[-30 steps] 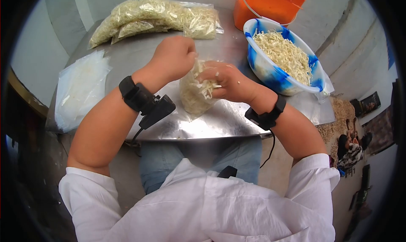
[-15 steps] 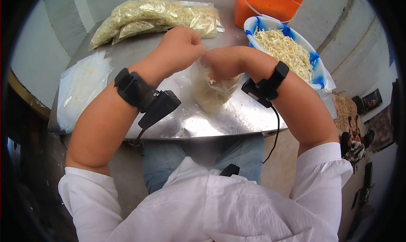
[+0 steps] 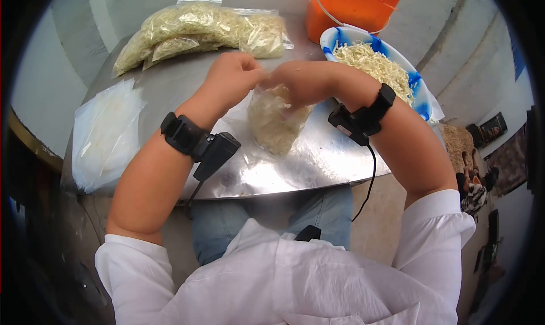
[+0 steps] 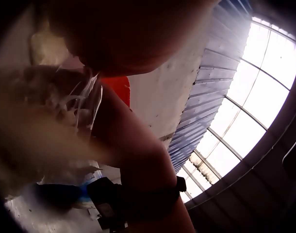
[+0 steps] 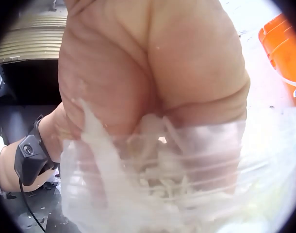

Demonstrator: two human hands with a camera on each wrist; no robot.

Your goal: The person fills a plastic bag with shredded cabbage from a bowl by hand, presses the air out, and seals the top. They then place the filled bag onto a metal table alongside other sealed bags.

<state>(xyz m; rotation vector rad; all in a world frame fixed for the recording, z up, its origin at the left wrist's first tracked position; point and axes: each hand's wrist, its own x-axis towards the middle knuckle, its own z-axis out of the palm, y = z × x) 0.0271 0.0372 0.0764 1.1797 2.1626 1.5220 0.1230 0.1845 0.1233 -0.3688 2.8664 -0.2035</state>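
In the head view, a clear plastic bag [image 3: 278,126] partly filled with pale shredded vegetable stands on the metal table. My left hand [image 3: 234,78] pinches the bag's upper edge at its left side. My right hand [image 3: 304,82] reaches down into the bag's mouth from the right. In the right wrist view, the right palm [image 5: 153,63] is above the bag's rim, and the fingers show dimly through the plastic. Pale shreds [image 5: 162,179] lie between thumb and fingers. In the left wrist view, the left hand is dark above stretched plastic [image 4: 85,102].
A blue-and-white bowl [image 3: 421,101] heaped with shreds stands at the right. Behind it is an orange bucket [image 3: 352,10]. Filled bags [image 3: 187,27] lie stacked at the back left. Flat plastic bags [image 3: 108,135] lie on the table's left side [image 3: 164,86].
My right hand, earlier beside the bag's mouth with shreds in its fingers, has moved down into it. My left hand stays at the bag's edge, lifting slightly and then lowering again.
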